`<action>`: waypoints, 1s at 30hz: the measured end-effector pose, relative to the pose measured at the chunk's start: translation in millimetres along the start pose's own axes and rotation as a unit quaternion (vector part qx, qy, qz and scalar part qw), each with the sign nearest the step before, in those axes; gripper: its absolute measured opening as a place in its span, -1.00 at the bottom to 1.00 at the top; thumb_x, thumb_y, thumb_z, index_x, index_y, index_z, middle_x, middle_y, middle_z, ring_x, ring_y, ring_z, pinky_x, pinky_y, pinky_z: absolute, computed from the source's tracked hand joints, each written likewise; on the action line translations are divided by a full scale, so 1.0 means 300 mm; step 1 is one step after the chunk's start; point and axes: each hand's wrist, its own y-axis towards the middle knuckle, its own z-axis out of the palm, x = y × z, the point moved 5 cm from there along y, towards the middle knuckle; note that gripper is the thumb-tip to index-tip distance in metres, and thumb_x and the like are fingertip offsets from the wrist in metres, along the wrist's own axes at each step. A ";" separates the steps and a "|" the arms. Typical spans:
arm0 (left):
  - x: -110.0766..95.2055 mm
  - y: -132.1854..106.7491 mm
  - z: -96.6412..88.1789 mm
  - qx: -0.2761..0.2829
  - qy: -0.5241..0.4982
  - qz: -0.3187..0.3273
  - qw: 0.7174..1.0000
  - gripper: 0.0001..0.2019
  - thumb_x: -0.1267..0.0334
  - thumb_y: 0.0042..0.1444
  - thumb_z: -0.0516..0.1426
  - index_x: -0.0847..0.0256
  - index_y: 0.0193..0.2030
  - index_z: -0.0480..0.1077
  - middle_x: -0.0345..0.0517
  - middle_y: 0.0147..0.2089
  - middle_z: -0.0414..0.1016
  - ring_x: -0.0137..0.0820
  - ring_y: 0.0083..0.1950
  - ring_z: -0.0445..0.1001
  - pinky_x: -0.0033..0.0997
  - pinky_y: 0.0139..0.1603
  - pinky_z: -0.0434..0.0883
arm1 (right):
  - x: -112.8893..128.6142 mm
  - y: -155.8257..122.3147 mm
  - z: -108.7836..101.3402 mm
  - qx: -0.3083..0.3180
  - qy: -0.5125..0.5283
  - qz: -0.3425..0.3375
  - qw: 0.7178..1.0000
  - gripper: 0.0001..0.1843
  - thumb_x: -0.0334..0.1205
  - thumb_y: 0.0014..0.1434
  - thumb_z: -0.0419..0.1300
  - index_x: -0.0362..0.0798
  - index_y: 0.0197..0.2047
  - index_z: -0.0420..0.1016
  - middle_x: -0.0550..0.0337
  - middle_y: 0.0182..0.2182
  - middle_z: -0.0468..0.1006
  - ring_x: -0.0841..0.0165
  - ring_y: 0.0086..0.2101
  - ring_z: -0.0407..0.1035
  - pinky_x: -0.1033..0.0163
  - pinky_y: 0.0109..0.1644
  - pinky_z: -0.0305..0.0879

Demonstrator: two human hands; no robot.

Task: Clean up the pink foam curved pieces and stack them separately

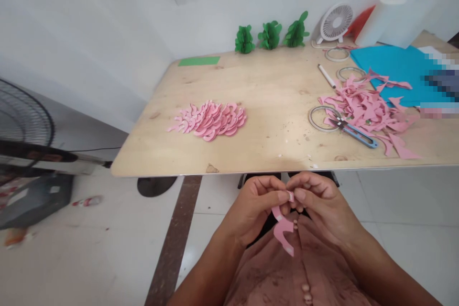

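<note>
Just in front of the table's near edge, my left hand (263, 203) and my right hand (319, 205) meet with thumbs and fingers pinched together. Between them is a curvy pink paper cutout (284, 227), its lower part hanging free over my lap. Small whitish patches show on the cutout. Its top end is partly hidden by my thumbs and fingers. On the table to the left lies a heap of similar pink cutouts (215, 122), overlapping one another.
Pink scraps (369, 103), blue-handled snips (358, 135), tape rolls (322, 118) and a white marker (326, 76) lie at right. Green paper figures (269, 35) and a small fan (335, 23) stand at the back. A floor fan (25, 119) stands left of the table (172, 153).
</note>
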 end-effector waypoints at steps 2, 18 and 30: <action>0.002 0.001 0.000 -0.002 0.001 -0.002 1.000 -0.87 0.33 -0.13 0.31 0.32 -0.55 0.47 -0.15 -0.58 0.46 -0.54 -0.55 0.37 -0.56 -0.45 0.26 | -0.001 -0.001 0.000 -0.001 0.004 0.000 1.000 -0.87 -0.18 0.07 0.34 -0.02 -0.30 0.60 0.23 -0.54 0.56 0.45 -0.51 0.42 0.38 -0.43 0.26; 0.003 -0.001 0.012 -0.001 -0.015 -0.009 1.000 -0.86 0.33 -0.17 0.32 0.33 -0.55 0.47 -0.16 -0.63 0.43 -0.50 -0.55 0.37 -0.51 -0.45 0.32 | -0.014 -0.007 0.004 -0.059 -0.001 0.023 0.998 -0.77 -0.08 -0.04 0.39 -0.05 -0.43 0.54 0.25 -0.63 0.50 0.41 -0.56 0.38 0.32 -0.50 0.26; 0.008 0.011 -0.008 -0.036 0.049 0.017 0.998 -0.85 0.30 -0.10 0.30 0.32 -0.53 0.45 -0.17 -0.60 0.42 -0.55 -0.57 0.31 -0.56 -0.48 0.21 | 0.009 0.004 -0.024 -0.101 -0.073 -0.031 0.992 -0.80 -0.08 0.14 0.24 -0.05 -0.36 0.52 0.28 -0.60 0.44 0.47 -0.56 0.26 0.37 -0.48 0.17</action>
